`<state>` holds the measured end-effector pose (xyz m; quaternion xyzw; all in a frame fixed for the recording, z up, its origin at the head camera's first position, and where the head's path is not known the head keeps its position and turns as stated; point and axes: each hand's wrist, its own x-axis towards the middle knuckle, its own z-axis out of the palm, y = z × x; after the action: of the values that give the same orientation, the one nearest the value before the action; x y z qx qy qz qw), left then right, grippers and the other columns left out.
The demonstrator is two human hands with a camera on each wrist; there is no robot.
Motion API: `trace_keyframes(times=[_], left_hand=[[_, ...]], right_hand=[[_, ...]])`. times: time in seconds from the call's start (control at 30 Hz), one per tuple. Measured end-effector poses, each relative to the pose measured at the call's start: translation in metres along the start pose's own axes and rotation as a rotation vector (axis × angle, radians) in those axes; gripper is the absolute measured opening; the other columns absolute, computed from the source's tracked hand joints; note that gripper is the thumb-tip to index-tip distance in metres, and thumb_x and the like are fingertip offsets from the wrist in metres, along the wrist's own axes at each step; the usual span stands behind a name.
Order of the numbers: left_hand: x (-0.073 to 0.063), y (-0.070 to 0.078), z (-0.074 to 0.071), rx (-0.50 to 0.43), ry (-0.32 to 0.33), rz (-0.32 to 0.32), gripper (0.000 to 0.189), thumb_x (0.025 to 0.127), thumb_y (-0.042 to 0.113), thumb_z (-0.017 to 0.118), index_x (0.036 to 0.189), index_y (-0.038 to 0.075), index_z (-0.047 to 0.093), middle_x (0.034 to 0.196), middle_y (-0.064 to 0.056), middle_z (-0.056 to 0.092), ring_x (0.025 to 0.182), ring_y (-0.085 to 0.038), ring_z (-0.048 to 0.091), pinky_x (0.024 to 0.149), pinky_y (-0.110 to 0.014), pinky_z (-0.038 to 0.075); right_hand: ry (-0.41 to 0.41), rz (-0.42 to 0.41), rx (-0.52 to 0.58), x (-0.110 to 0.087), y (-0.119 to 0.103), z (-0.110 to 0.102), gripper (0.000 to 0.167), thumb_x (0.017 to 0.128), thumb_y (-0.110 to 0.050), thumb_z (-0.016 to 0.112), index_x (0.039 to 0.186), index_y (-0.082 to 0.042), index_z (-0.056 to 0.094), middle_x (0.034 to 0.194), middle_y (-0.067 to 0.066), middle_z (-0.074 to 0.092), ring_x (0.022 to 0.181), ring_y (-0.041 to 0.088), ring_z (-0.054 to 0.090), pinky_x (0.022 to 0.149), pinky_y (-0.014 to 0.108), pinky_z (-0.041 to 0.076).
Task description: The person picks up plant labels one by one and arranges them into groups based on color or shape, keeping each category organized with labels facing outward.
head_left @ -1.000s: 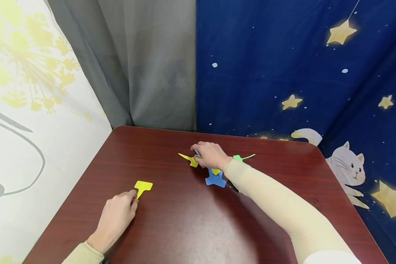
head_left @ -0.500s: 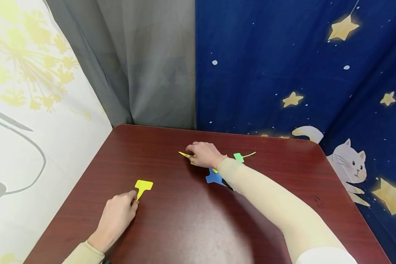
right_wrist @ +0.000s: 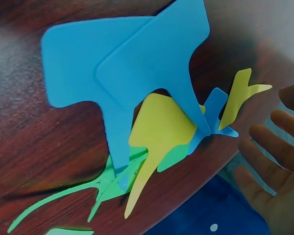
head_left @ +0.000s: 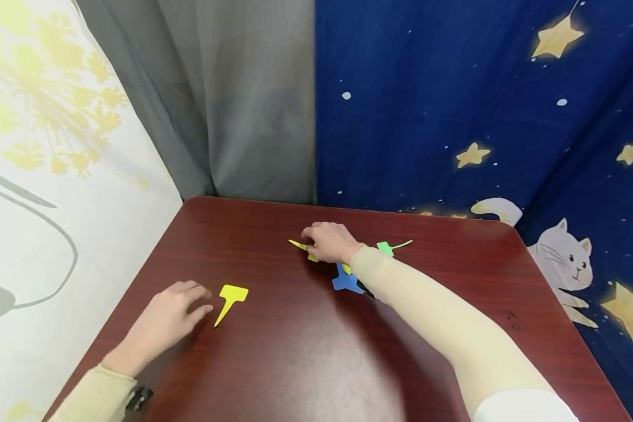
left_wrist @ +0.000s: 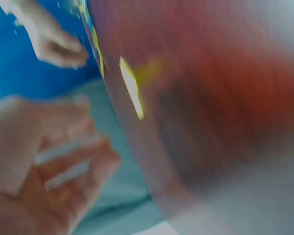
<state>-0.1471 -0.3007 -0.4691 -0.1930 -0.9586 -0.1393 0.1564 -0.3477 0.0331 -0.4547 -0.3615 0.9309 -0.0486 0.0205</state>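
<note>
A yellow T-shaped plant label (head_left: 234,293) lies on the table just right of my left hand (head_left: 169,316). Thumb and fingers of that hand are parted, with a gap between them and the label. Farther back, my right hand (head_left: 332,242) hovers at a loose cluster of similar labels. In the right wrist view its fingers are spread and relaxed, close to the pointed end of a yellow label (right_wrist: 237,95) but holding nothing. Two large blue labels (right_wrist: 152,63) overlap there, above another yellow label (right_wrist: 161,120) and green labels (right_wrist: 110,178). The left wrist view is blurred.
The dark red tabletop (head_left: 274,351) runs back to a grey curtain (head_left: 258,105) and a blue star-printed curtain (head_left: 401,117). One green label (head_left: 385,248) lies right of the cluster. A patterned white cloth (head_left: 58,234) borders the left side.
My left hand has let go of the yellow plant label and drawn back to the left, its fingers parting. My right hand has shifted slightly left over the cluster, then stayed nearly still.
</note>
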Motion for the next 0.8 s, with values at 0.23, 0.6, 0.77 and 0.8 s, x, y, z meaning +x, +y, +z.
trace_keyframes(times=[0.23,0.6,0.77,0.8], left_hand=[[0.000,-0.028,0.001,-0.113,-0.315,0.081,0.059,0.090,0.041,0.076,0.142,0.021,0.060,0.155,-0.007,0.044,0.145,-0.038,0.033,0.105,-0.054,0.043],[0.005,-0.034,0.011,-0.138,-0.325,0.121,0.060,0.092,0.041,0.074,0.146,0.023,0.056,0.156,0.001,0.044,0.145,-0.025,0.036,0.111,-0.036,0.038],[0.007,-0.034,0.014,-0.140,-0.299,0.182,0.047,0.095,0.022,0.072,0.141,0.016,0.062,0.151,-0.001,0.051,0.142,-0.024,0.043,0.113,-0.023,0.032],[0.007,-0.033,0.015,-0.134,-0.298,0.186,0.047,0.095,0.021,0.071,0.140,0.015,0.062,0.150,-0.001,0.051,0.141,-0.024,0.043,0.112,-0.028,0.035]], right_hand=[[-0.026,0.019,-0.013,0.009,0.000,0.000,0.032,0.096,-0.033,0.064,0.126,-0.024,0.069,0.108,-0.004,0.065,0.087,0.010,0.058,0.070,0.033,0.054],[-0.017,0.022,0.010,0.021,-0.008,0.002,0.025,0.097,-0.035,0.065,0.118,-0.025,0.072,0.106,-0.005,0.066,0.090,0.010,0.059,0.073,0.034,0.054],[-0.018,0.028,0.043,0.025,-0.012,0.001,0.020,0.096,-0.034,0.067,0.111,-0.024,0.075,0.102,-0.005,0.068,0.085,0.009,0.058,0.069,0.034,0.053],[-0.019,0.029,0.044,0.027,-0.012,0.002,0.020,0.096,-0.034,0.067,0.110,-0.024,0.075,0.100,-0.006,0.068,0.084,0.009,0.058,0.068,0.034,0.052]])
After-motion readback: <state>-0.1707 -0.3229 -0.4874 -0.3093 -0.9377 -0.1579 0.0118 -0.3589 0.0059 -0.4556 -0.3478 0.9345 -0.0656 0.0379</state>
